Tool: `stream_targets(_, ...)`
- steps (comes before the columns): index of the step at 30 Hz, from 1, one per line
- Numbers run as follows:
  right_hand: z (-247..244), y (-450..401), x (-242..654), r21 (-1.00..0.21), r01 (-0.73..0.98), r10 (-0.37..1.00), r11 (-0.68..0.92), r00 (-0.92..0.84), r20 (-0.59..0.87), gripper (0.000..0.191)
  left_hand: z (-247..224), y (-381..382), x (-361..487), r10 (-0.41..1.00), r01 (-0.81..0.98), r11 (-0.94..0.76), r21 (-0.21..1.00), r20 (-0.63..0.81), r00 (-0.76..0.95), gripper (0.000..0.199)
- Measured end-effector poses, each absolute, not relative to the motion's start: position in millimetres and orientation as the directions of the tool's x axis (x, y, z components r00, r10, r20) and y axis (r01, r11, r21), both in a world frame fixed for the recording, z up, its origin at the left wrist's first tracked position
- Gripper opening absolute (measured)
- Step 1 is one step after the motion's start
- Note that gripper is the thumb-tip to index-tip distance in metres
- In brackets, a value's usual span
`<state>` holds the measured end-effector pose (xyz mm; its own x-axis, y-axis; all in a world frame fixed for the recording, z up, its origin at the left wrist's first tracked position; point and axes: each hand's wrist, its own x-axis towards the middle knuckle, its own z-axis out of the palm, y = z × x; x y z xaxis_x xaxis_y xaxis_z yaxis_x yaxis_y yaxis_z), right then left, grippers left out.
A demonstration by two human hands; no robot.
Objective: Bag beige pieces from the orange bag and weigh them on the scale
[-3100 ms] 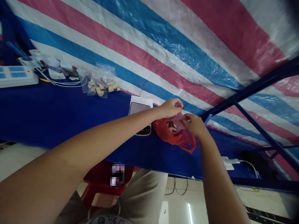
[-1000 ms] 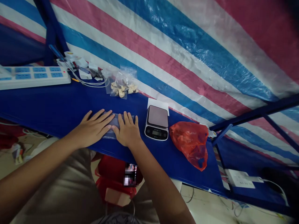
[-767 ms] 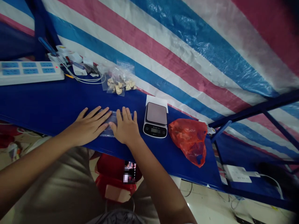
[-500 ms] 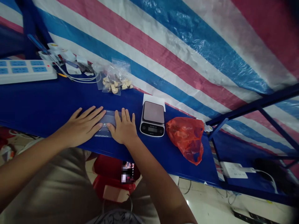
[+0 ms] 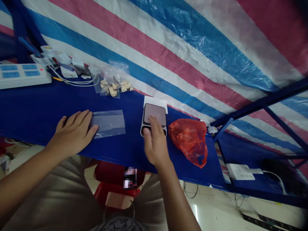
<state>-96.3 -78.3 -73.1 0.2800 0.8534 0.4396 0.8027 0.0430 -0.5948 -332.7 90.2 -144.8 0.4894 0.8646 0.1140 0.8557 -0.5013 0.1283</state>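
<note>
My left hand [image 5: 74,133] lies flat on the blue table, fingers stretched, touching the left end of a clear plastic bag [image 5: 109,123] that is spread flat. Over the front part of a kitchen scale [image 5: 156,114] is my right hand [image 5: 156,142], holding nothing, thumb apart from the fingers. It covers most of the scale's display; whether it touches the scale I cannot tell. Right of the scale sits a crumpled red plastic bag [image 5: 189,138], its contents not clear. Farther back lie clear bags of pale, chunky pieces [image 5: 114,86].
At the back left are a white power strip [image 5: 24,75], a screwdriver [image 5: 29,45], white cables and chargers [image 5: 68,69]. A striped tarp [image 5: 149,48] hangs behind the table. Blue frame bars [image 5: 260,102] stand on the right, with another white power strip [image 5: 240,172] beyond.
My right hand has left the clear plastic bag and moved right, over the scale. My left hand has slid slightly left, leaving more of the bag in sight. The view has shifted a little.
</note>
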Motion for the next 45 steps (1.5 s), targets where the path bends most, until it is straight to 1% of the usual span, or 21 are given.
stream_targets(2, -71.7, -115.2, -79.1, -0.686, 0.727, 0.774, 0.022, 0.422, 0.472, 0.043, -136.8, 79.4, -324.5, 0.921, 0.912, -0.382, 0.148, 0.143, 0.362, 0.081)
stream_targets(4, -77.0, -149.2, -66.0, -0.753, 0.657, 0.718, -0.031, 0.539, 0.44, 0.041, -129.4, 69.2, -318.7, 0.953, 0.945, -0.284, 0.165, 0.156, 0.259, 0.083)
stream_targets(6, -87.1, -177.4, -56.6, -0.782, 0.617, 0.681, -0.091, 0.611, 0.403, 0.041, -124.0, 61.5, -317.4, 0.968, 0.957, -0.234, 0.174, 0.129, 0.213, 0.086)
stream_targets(9, -107.3, -206.9, -45.9, -0.782, 0.589, 0.643, -0.202, 0.683, 0.347, 0.041, -121.5, 55.3, -322.0, 0.972, 0.959, -0.231, 0.165, 0.076, 0.221, 0.09)
stream_targets(12, -127.7, -222.1, -37.3, -0.773, 0.57, 0.612, -0.28, 0.726, 0.313, 0.04, -123.0, 51.9, -324.8, 0.958, 0.956, -0.279, 0.092, 0.096, 0.27, 0.089)
stream_targets(15, -142.3, -225.8, -32.7, -0.759, 0.575, 0.611, -0.306, 0.73, 0.307, 0.039, -124.4, 49.5, -317.8, 0.95, 0.958, -0.286, 0.029, 0.14, 0.279, 0.082)
stream_targets(20, -150.4, -220.7, -32.8, -0.692, 0.647, 0.638, -0.319, 0.687, 0.348, 0.037, -122.5, 55.7, -290.3, 0.96, 0.97, -0.238, 0.054, 0.164, 0.226, 0.075)
stream_targets(22, -150.9, -219.1, -33.4, -0.663, 0.677, 0.638, -0.319, 0.671, 0.378, 0.036, -120.4, 62.5, -277.4, 0.966, 0.971, -0.219, 0.097, 0.161, 0.202, 0.073)
stream_targets(24, -151.2, -218.7, -33.7, -0.639, 0.701, 0.643, -0.316, 0.653, 0.399, 0.035, -117.9, 69.3, -264.7, 0.972, 0.964, -0.208, 0.165, 0.148, 0.184, 0.072)
stream_targets(26, -151.7, -218.7, -33.7, -0.622, 0.717, 0.647, -0.314, 0.641, 0.412, 0.035, -115.7, 73.6, -253.2, 0.973, 0.95, -0.214, 0.228, 0.135, 0.187, 0.073)
stream_targets(28, -152.3, -218.6, -33.8, -0.613, 0.725, 0.645, -0.314, 0.636, 0.422, 0.034, -114.4, 74.3, -244.0, 0.972, 0.939, -0.225, 0.262, 0.124, 0.198, 0.074)
stream_targets(31, -152.7, -217.9, -34.3, -0.603, 0.734, 0.648, -0.314, 0.629, 0.429, 0.034, -113.6, 72.6, -237.4, 0.963, 0.914, -0.271, 0.302, 0.073, 0.261, 0.072)
stream_targets(33, -152.8, -217.3, -34.6, -0.598, 0.736, 0.65, -0.317, 0.628, 0.429, 0.033, -112.5, 75.9, -237.2, 0.953, 0.883, -0.292, 0.367, 0.04, 0.299, 0.071)
stream_targets(36, -153.0, -216.4, -34.4, -0.592, 0.74, 0.652, -0.321, 0.626, 0.429, 0.033, -110.7, 93.6, -236.8, 0.959, 0.833, -0.253, 0.492, 0.013, 0.284, 0.076)
stream_targets(38, -153.2, -216.0, -34.2, -0.587, 0.744, 0.656, -0.318, 0.62, 0.43, 0.033, -111.3, 110.0, -232.7, 0.96, 0.808, -0.227, 0.543, -0.014, 0.279, 0.077)
stream_targets(40, -153.4, -215.8, -34.1, -0.586, 0.746, 0.655, -0.316, 0.619, 0.435, 0.033, -113.9, 124.0, -226.0, 0.947, 0.775, -0.234, 0.587, -0.043, 0.318, 0.073)
stream_targets(43, -153.5, -215.4, -34.3, -0.59, 0.742, 0.648, -0.318, 0.624, 0.436, 0.032, -119.5, 134.0, -217.6, 0.913, 0.704, -0.269, 0.657, -0.058, 0.403, 0.067)
stream_targets(45, -153.6, -215.3, -34.4, -0.593, 0.738, 0.647, -0.322, 0.629, 0.431, 0.032, -121.3, 134.3, -215.9, 0.904, 0.682, -0.298, 0.668, -0.031, 0.426, 0.067)
